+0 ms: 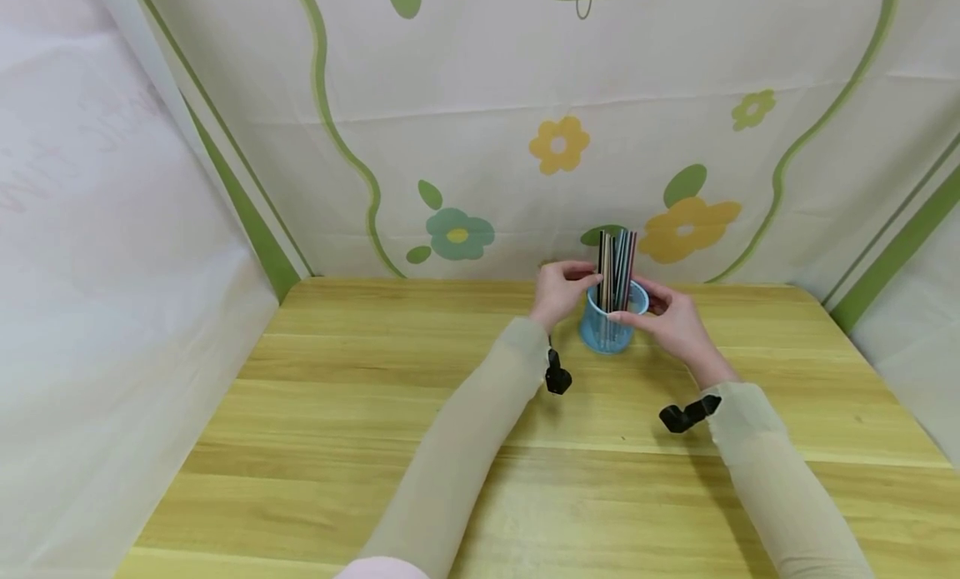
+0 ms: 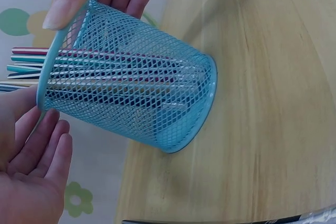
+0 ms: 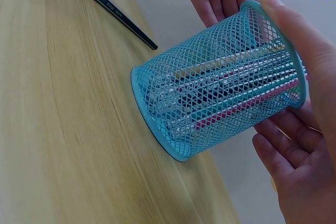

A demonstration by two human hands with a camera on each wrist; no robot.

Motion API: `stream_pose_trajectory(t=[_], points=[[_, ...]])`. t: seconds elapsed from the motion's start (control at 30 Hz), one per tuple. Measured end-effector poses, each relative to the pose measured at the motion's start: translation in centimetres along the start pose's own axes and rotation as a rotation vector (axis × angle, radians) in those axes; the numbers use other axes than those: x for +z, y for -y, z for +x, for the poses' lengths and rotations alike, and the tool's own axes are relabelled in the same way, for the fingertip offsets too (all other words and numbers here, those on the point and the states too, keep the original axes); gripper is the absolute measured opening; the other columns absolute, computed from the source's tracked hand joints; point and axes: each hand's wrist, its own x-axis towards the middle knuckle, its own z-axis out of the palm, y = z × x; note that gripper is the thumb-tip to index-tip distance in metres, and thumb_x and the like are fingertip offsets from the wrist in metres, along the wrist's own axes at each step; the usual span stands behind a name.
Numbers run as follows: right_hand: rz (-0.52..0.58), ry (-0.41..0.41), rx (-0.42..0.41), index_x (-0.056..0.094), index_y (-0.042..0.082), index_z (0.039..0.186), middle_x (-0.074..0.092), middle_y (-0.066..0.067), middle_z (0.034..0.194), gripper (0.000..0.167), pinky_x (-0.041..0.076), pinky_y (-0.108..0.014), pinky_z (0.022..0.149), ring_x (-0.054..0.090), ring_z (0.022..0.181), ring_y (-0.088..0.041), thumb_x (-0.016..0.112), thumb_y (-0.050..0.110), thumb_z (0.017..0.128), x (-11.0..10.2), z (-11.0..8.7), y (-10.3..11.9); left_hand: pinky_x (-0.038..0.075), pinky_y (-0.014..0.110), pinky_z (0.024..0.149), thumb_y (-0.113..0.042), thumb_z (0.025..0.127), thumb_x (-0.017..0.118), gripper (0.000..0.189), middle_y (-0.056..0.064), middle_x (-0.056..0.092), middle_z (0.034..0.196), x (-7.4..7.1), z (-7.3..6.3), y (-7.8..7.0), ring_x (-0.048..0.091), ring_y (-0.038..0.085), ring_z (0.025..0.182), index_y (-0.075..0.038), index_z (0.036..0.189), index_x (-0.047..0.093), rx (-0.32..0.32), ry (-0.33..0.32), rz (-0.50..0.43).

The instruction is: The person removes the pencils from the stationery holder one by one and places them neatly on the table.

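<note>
The right hand (image 1: pixel 678 321) holds the cup (image 1: pixel 602 336) by its rim, thumb in front, fingers behind; the left hand (image 1: pixel 558 291) grips the rim's other side. A dark pencil (image 3: pixel 113 11) left of the cup reads "HB", upside down, its smaller lettering unclear. The cup stands upright near the table's (image 1: pixel 300 446) far edge, mouth up, pencils (image 1: pixel 622 267) rising from it. Faint lettering on the left cloth (image 1: pixel 67 312) is illegible.

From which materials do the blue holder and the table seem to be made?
The blue holder looks like painted metal with a soft gloss: thin strands form diamond-shaped openings. Plastic remains possible. The table looks like wood with a slight sheen, showing grain lines, though it may be printed laminate.
</note>
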Motion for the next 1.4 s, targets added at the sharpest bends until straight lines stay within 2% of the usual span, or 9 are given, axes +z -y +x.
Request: stream_pose_trajectory(t=[0.33, 0.5, 0.83, 1.1, 1.4], points=[[0.000, 0.001, -0.013, 0.048, 0.008, 0.152, 0.055, -0.017, 0.144, 0.081, 0.048, -0.010, 0.085, 0.057, 0.124, -0.036, 0.085, 0.036, 0.086, 0.1, -0.2, 0.0, 0.056, 0.019, 0.079, -0.024, 0.093, 0.079, 0.025, -0.004, 0.074, 0.107, 0.3, -0.1, 0.5, 0.067, 0.005, 0.094, -0.011, 0.114, 0.078, 0.010, 0.017, 0.005], [-0.008, -0.001, -0.010, 0.049, 0.009, 0.152, 0.055, -0.017, 0.145, 0.080, 0.048, -0.010, 0.085, 0.058, 0.124, -0.034, 0.085, 0.036, 0.086, 0.2, -0.1, 0.0, 0.056, 0.018, 0.077, -0.025, 0.093, 0.079, 0.023, -0.006, 0.074, 0.104, 0.3, 0.0, 0.4, 0.067, 0.004, 0.091, -0.013, 0.112, 0.079, 0.009, 0.023, 0.046], [-0.013, 0.008, -0.001, 0.048, 0.012, 0.153, 0.054, -0.015, 0.146, 0.076, 0.047, -0.009, 0.085, 0.056, 0.126, -0.034, 0.084, 0.031, 0.088, 0.1, -0.2, 0.2, 0.056, 0.019, 0.076, -0.026, 0.093, 0.079, 0.021, -0.007, 0.074, 0.101, 0.2, -0.1, 0.1, 0.066, 0.004, 0.089, -0.013, 0.109, 0.080, -0.007, 0.027, 0.055], [-0.019, 0.015, 0.010, 0.047, 0.015, 0.154, 0.053, -0.015, 0.147, 0.078, 0.048, -0.012, 0.086, 0.056, 0.126, -0.035, 0.084, 0.034, 0.088, -0.1, -0.2, 0.3, 0.056, 0.019, 0.072, -0.026, 0.093, 0.079, 0.019, -0.008, 0.074, 0.098, -0.1, 0.1, 0.1, 0.066, 0.003, 0.086, -0.013, 0.107, 0.080, 0.038, 0.008, 0.059], [0.006, 0.020, 0.021, 0.047, 0.016, 0.154, 0.053, -0.013, 0.148, 0.078, 0.048, -0.009, 0.085, 0.056, 0.127, -0.033, 0.085, 0.032, 0.087, -0.1, -0.1, 0.3, 0.056, 0.020, 0.072, -0.025, 0.095, 0.077, 0.019, -0.008, 0.073, 0.098, -0.7, -0.1, -0.6, 0.065, 0.004, 0.086, -0.012, 0.109, 0.079, 0.045, 0.004, 0.032]])
